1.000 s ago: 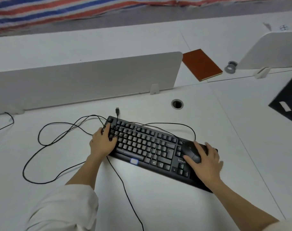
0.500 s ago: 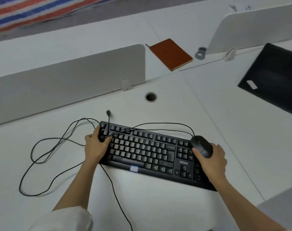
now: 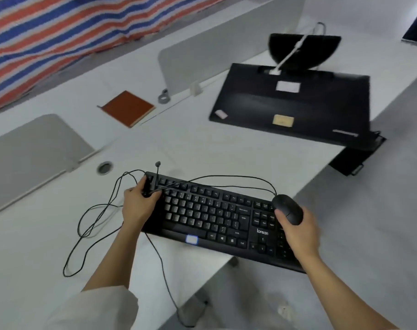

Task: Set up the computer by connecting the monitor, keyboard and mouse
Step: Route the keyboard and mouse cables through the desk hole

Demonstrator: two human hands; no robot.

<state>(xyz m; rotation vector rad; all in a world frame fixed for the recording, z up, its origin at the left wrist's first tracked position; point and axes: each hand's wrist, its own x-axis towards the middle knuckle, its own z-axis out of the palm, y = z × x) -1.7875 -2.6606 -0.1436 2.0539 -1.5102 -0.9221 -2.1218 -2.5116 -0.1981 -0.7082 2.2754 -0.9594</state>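
Note:
A black keyboard [image 3: 210, 217] is held off the white desk [image 3: 193, 148], its right part past the desk's front edge. My left hand [image 3: 138, 206] grips its left end together with black cables [image 3: 93, 225]. My right hand [image 3: 298, 232] holds the right end and pins a black mouse [image 3: 287, 209] on top. A USB plug [image 3: 158, 164] sticks up near my left hand. The black monitor [image 3: 295, 106] lies face down at the far right, its round stand [image 3: 305, 50] behind it with a white cable attached.
Grey divider panels [image 3: 33, 148] stand along the desk's back. An orange-brown notebook [image 3: 129, 108] and a small grey ring [image 3: 164, 97] lie beyond them. A cable hole [image 3: 105, 167] sits left of the keyboard. Grey floor [image 3: 369, 210] lies to the right.
The view has swung right and the monitor has come fully into sight. The keyboard, with the mouse on it, has moved right so its right end now overhangs the desk edge.

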